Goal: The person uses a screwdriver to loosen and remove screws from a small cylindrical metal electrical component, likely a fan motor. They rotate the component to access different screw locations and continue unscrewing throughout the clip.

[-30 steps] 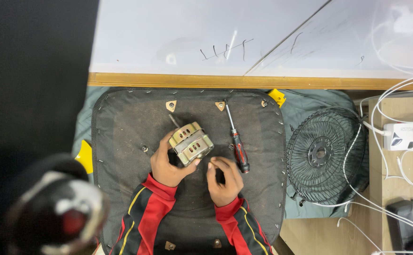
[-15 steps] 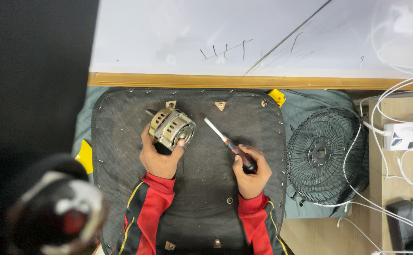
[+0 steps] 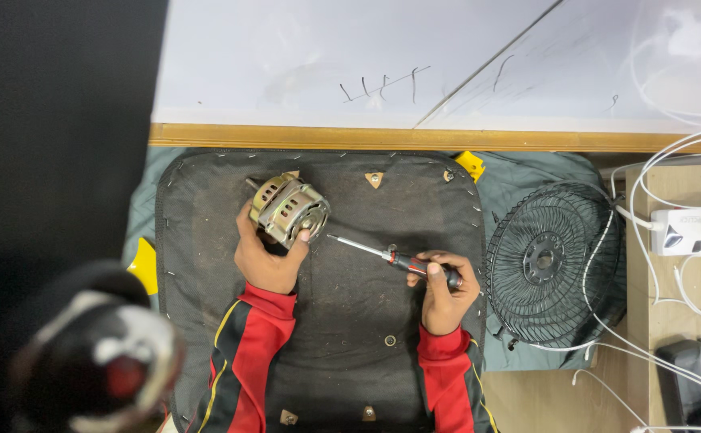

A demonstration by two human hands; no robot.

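A small metal electric motor (image 3: 289, 209) with a slotted housing rests on a black padded board (image 3: 318, 321), tilted onto its side. My left hand (image 3: 264, 258) grips it from below, thumb against its face. My right hand (image 3: 440, 293) holds a screwdriver (image 3: 391, 256) with a red and black handle. Its shaft points left toward the motor, and the tip stops a little short of the housing. Both sleeves are red and black with yellow piping.
A black wire fan guard (image 3: 549, 273) lies right of the board on grey cloth. White cables and a power strip (image 3: 691, 231) sit on a wooden surface at the far right. A wooden rail (image 3: 399, 138) and white wall are behind. A blurred dark object (image 3: 94, 353) fills the lower left.
My left hand lifted the motor up and left, turning it onto its side. My right hand picked up the screwdriver from the board and swung its tip toward the motor.
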